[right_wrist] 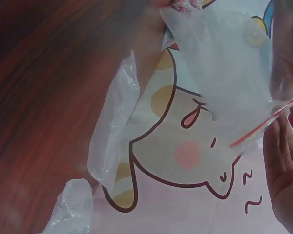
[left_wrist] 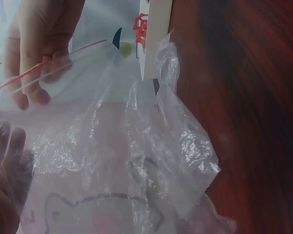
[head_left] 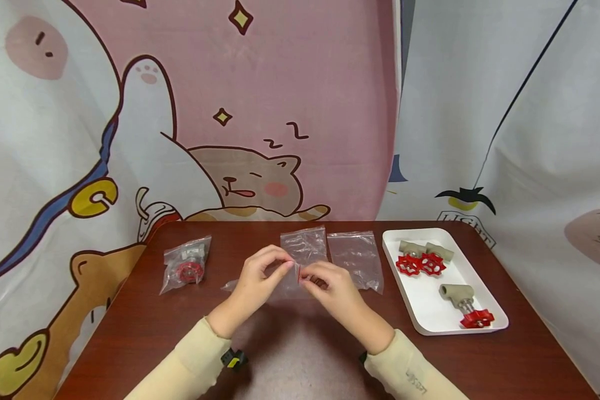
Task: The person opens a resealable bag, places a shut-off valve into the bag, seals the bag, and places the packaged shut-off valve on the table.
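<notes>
A clear zip bag (left_wrist: 107, 141) with a red strip along its mouth hangs between my two hands over the middle of the table. On its left side, my left hand (head_left: 254, 280) pinches the mouth between thumb and fingers. My right hand (head_left: 334, 289) pinches the same mouth a short way to the right. Nothing shows inside this bag. Behind the hands lie two flat clear zip bags, one (head_left: 304, 244) partly covered by the held bag and another (head_left: 355, 258) to its right.
At the right stands a white tray (head_left: 427, 314) with three valves in it, two (head_left: 421, 258) together at the back and one (head_left: 462, 300) near the front, each with a red handwheel. A bagged valve (head_left: 189, 269) lies at the left of the brown table (head_left: 145, 344).
</notes>
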`<move>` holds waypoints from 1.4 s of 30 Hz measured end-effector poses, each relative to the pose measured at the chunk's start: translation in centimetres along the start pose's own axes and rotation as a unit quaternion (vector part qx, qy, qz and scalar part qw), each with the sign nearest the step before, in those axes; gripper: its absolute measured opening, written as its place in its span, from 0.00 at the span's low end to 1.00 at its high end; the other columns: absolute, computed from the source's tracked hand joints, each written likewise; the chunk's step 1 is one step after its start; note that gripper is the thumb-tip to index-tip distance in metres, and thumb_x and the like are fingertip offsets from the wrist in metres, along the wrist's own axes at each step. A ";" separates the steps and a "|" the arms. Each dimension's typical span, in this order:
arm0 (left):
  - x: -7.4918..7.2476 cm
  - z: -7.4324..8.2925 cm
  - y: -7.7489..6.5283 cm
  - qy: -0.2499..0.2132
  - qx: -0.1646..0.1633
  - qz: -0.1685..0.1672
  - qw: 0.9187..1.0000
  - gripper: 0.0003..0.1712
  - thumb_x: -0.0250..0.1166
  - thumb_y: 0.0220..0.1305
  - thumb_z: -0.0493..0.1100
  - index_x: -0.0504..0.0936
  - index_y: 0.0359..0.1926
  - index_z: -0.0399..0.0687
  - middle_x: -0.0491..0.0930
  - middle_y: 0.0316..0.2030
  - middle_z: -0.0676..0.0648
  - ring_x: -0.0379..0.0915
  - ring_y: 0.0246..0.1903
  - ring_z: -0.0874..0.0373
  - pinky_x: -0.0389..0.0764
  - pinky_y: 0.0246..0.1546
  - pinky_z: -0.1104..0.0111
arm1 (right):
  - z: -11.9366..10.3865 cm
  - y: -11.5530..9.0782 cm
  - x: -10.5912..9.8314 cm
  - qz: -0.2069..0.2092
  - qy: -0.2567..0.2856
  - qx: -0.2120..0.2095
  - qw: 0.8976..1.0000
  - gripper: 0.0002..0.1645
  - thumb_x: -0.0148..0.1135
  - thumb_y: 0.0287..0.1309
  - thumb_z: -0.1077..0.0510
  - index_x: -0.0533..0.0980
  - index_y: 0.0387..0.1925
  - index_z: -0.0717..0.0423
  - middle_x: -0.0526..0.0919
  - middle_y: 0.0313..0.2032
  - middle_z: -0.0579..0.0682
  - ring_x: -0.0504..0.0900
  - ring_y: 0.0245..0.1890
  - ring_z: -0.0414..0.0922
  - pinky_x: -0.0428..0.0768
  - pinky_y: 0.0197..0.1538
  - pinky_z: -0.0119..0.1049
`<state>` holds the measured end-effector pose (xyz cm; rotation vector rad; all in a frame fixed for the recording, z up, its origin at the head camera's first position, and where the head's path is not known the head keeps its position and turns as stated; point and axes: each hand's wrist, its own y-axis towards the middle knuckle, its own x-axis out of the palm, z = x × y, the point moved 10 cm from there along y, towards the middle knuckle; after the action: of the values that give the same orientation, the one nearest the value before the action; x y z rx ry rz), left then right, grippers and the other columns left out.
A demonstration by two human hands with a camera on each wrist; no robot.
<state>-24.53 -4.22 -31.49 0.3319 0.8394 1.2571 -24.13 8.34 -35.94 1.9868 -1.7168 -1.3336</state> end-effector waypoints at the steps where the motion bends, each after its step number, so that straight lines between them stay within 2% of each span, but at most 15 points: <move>1: 0.0 0.1 0.0 0.001 0.001 -0.001 1.000 0.03 0.63 0.58 0.28 0.81 0.33 0.36 0.80 0.31 0.44 0.76 0.33 0.57 0.79 0.35 0.72 | -0.2 0.0 0.1 -0.001 -0.009 -0.009 1.000 0.09 0.70 0.48 0.65 0.82 0.34 0.57 0.84 0.32 0.49 0.81 0.28 0.40 0.80 0.31 0.26; 5: 0.1 0.2 0.1 0.009 0.002 0.000 1.000 0.03 0.64 0.57 0.28 0.81 0.33 0.36 0.80 0.31 0.44 0.76 0.33 0.57 0.81 0.34 0.69 | -1.0 -0.1 0.2 0.008 -0.039 -0.035 0.999 0.10 0.72 0.46 0.66 0.82 0.34 0.58 0.84 0.33 0.48 0.83 0.32 0.41 0.80 0.35 0.26; 8: 0.1 -0.4 -0.1 0.013 0.002 0.004 1.000 0.03 0.64 0.57 0.29 0.81 0.33 0.37 0.80 0.31 0.44 0.77 0.33 0.57 0.81 0.34 0.70 | -1.3 -0.2 0.3 0.017 -0.060 -0.034 0.997 0.08 0.69 0.48 0.68 0.82 0.33 0.58 0.84 0.33 0.48 0.83 0.33 0.39 0.80 0.37 0.25; 13: 0.6 -2.1 -0.5 0.025 0.009 0.003 1.000 0.04 0.66 0.57 0.31 0.82 0.34 0.41 0.81 0.32 0.47 0.76 0.32 0.59 0.79 0.33 0.74 | -0.9 -0.1 0.1 0.035 -0.118 0.005 0.992 0.10 0.63 0.51 0.73 0.82 0.34 0.60 0.84 0.28 0.47 0.80 0.27 0.37 0.79 0.33 0.27; 15: 0.8 -2.4 -0.6 0.036 0.015 0.001 0.999 0.04 0.66 0.58 0.33 0.83 0.34 0.44 0.81 0.32 0.48 0.76 0.33 0.60 0.78 0.32 0.74 | -0.5 0.1 0.0 0.033 -0.132 0.027 0.990 0.12 0.64 0.50 0.73 0.83 0.36 0.60 0.85 0.29 0.48 0.81 0.27 0.37 0.80 0.32 0.29; 18: 0.7 -2.4 -0.7 0.053 0.025 -0.001 0.998 0.04 0.66 0.58 0.35 0.83 0.35 0.46 0.81 0.33 0.50 0.77 0.34 0.61 0.79 0.34 0.70 | 0.0 0.2 0.3 0.002 -0.120 0.048 0.992 0.16 0.68 0.46 0.71 0.82 0.40 0.60 0.85 0.37 0.51 0.83 0.33 0.41 0.82 0.33 0.32; 22: 0.6 -2.3 -0.8 0.064 0.031 -0.004 0.997 0.04 0.66 0.58 0.36 0.83 0.36 0.47 0.82 0.35 0.50 0.78 0.37 0.59 0.79 0.37 0.65 | 0.3 0.4 1.0 -0.063 -0.108 0.056 0.991 0.30 0.76 0.41 0.61 0.78 0.51 0.55 0.81 0.48 0.50 0.82 0.43 0.45 0.82 0.40 0.34; 25: 0.5 -2.3 -1.0 0.065 0.037 -0.002 0.997 0.05 0.67 0.58 0.37 0.84 0.36 0.46 0.82 0.37 0.49 0.79 0.40 0.57 0.79 0.41 0.68 | 0.3 0.5 1.3 -0.095 -0.108 0.057 0.988 0.41 0.79 0.37 0.51 0.74 0.57 0.52 0.78 0.52 0.49 0.80 0.47 0.46 0.81 0.45 0.36; 28: 0.4 -2.4 -1.2 0.061 0.044 0.003 0.997 0.05 0.67 0.58 0.36 0.85 0.36 0.47 0.82 0.37 0.49 0.79 0.41 0.57 0.77 0.44 0.73 | 0.2 0.6 1.3 -0.107 -0.108 0.057 0.987 0.46 0.79 0.34 0.47 0.72 0.59 0.52 0.77 0.55 0.50 0.80 0.48 0.46 0.81 0.46 0.39; 30: 0.3 -2.5 -1.4 0.053 0.051 0.011 0.997 0.05 0.67 0.57 0.36 0.85 0.36 0.46 0.82 0.37 0.49 0.79 0.40 0.57 0.77 0.44 0.74 | 0.2 0.6 1.1 -0.109 -0.102 0.057 0.987 0.44 0.79 0.34 0.47 0.74 0.58 0.53 0.78 0.54 0.50 0.80 0.49 0.46 0.80 0.47 0.38; 34: -0.3 -2.7 -1.5 0.032 0.047 0.031 0.998 0.06 0.67 0.58 0.34 0.84 0.36 0.47 0.82 0.36 0.50 0.78 0.39 0.60 0.78 0.39 0.74 | 0.0 0.5 0.2 -0.076 -0.073 0.065 0.992 0.30 0.78 0.40 0.57 0.79 0.50 0.54 0.83 0.46 0.49 0.82 0.43 0.43 0.81 0.43 0.34; 38: -0.9 -3.0 -1.5 0.017 0.018 0.043 0.999 0.07 0.66 0.57 0.31 0.83 0.37 0.44 0.82 0.35 0.48 0.78 0.36 0.60 0.80 0.36 0.74 | -0.1 0.4 -1.5 -0.020 -0.046 0.066 0.997 0.20 0.75 0.43 0.62 0.81 0.42 0.53 0.84 0.36 0.46 0.81 0.32 0.40 0.79 0.31 0.29; 42: -1.5 -2.4 -1.3 0.006 -0.001 0.053 0.999 0.07 0.65 0.56 0.27 0.82 0.36 0.38 0.81 0.34 0.43 0.77 0.34 0.61 0.81 0.35 0.75 | 0.1 0.3 -2.9 0.010 -0.045 0.052 0.998 0.18 0.74 0.44 0.63 0.81 0.41 0.55 0.83 0.31 0.46 0.79 0.29 0.41 0.77 0.28 0.30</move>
<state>-25.42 -6.53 -33.39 0.3725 0.8393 1.3590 -24.21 10.84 -34.35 1.9873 -1.8777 -1.3733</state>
